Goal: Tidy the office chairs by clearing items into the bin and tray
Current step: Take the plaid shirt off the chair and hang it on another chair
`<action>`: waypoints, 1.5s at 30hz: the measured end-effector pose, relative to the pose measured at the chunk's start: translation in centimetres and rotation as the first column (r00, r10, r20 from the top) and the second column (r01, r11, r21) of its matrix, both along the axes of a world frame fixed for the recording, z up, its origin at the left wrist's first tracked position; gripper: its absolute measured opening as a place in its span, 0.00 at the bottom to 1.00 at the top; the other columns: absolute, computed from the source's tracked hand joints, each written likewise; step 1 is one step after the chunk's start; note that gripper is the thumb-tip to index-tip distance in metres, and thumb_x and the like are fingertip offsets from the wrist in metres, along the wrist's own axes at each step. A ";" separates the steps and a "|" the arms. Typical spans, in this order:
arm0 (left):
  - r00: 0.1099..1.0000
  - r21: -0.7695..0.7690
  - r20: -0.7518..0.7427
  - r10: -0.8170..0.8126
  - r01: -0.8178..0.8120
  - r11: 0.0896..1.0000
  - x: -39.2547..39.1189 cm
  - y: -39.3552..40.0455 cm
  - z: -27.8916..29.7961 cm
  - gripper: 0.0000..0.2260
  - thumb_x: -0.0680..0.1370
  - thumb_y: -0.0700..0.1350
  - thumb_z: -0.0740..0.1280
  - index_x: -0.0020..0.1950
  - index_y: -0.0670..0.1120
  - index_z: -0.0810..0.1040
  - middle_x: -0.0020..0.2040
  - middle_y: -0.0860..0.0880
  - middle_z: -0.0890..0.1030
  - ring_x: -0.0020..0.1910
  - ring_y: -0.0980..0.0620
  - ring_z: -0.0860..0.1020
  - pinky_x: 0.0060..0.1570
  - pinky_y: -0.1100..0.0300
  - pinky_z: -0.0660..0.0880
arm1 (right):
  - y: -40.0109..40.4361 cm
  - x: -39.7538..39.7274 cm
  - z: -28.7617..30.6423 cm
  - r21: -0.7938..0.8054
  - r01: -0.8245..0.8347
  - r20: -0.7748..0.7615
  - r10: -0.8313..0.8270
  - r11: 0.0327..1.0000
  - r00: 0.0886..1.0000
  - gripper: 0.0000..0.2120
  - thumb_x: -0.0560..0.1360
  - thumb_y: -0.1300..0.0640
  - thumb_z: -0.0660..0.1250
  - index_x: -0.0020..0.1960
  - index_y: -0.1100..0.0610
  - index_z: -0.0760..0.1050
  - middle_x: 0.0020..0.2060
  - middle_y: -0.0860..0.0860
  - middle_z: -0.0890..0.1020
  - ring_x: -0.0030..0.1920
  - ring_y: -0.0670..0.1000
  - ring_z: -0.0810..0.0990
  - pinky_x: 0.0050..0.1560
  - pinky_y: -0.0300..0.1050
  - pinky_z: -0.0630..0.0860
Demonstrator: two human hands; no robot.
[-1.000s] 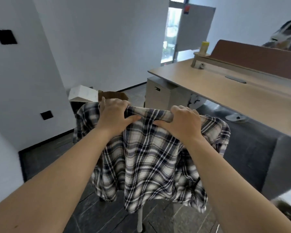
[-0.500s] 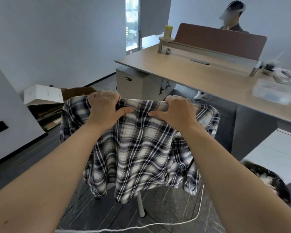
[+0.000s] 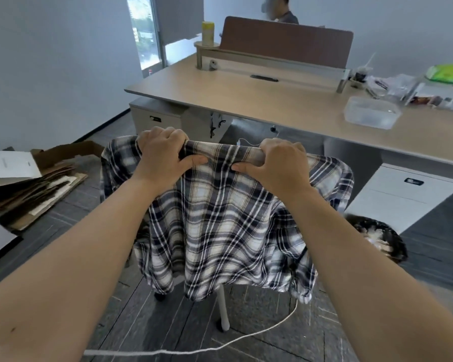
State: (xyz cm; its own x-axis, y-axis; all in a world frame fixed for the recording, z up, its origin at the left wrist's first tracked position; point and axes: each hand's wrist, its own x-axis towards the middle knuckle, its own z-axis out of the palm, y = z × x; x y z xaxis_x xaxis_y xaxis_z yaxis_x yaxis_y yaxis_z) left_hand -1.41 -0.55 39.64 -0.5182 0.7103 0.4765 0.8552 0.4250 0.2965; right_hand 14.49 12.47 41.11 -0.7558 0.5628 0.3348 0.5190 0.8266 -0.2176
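Note:
A black, white and tan plaid shirt hangs over the back of an office chair, hiding the backrest; only a white chair leg shows below it. My left hand and my right hand both grip the top edge of the chair back through the shirt, about a hand's width apart. A clear plastic tray sits on the wooden desk to the right, beyond the chair. No bin is in view.
A white cable lies across the dark floor in front of the chair. Flattened cardboard is stacked on the left. A black-and-white fluffy item lies on the right near a white drawer cabinet. A person sits behind the desk's brown divider.
The view has swung to the right, and the chair with the shirt now faces the desk. Both hands keep the same grip on the chair back.

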 end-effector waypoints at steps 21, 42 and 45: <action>0.991 -0.020 0.003 -0.134 0.134 0.991 -3.2 12.5 -0.2 0.22 0.70 0.57 0.67 0.48 0.38 0.73 0.49 0.40 0.77 0.55 0.41 0.70 0.57 0.51 0.60 | 10.3 -0.6 -0.5 -0.056 0.098 -0.075 -0.102 0.994 0.992 0.19 0.69 0.39 0.66 0.44 0.54 0.67 0.42 0.47 0.69 0.47 0.48 0.65 0.55 0.45 0.55; 0.983 -0.085 0.106 -0.150 0.159 0.983 -15.2 31.9 0.0 0.22 0.71 0.57 0.65 0.49 0.38 0.71 0.47 0.41 0.72 0.55 0.40 0.69 0.57 0.48 0.63 | 28.6 -12.7 -1.1 -0.022 0.169 -0.071 -0.170 0.985 0.983 0.21 0.70 0.39 0.65 0.41 0.55 0.62 0.32 0.45 0.61 0.44 0.50 0.63 0.48 0.45 0.52; 0.980 -0.078 0.101 -0.174 0.182 0.980 -17.1 34.2 0.0 0.22 0.71 0.57 0.65 0.49 0.38 0.72 0.47 0.41 0.72 0.55 0.41 0.69 0.57 0.48 0.62 | 30.6 -14.4 -1.0 -0.018 0.192 -0.080 -0.192 0.981 0.978 0.22 0.69 0.39 0.65 0.40 0.56 0.62 0.31 0.44 0.60 0.43 0.50 0.63 0.48 0.45 0.52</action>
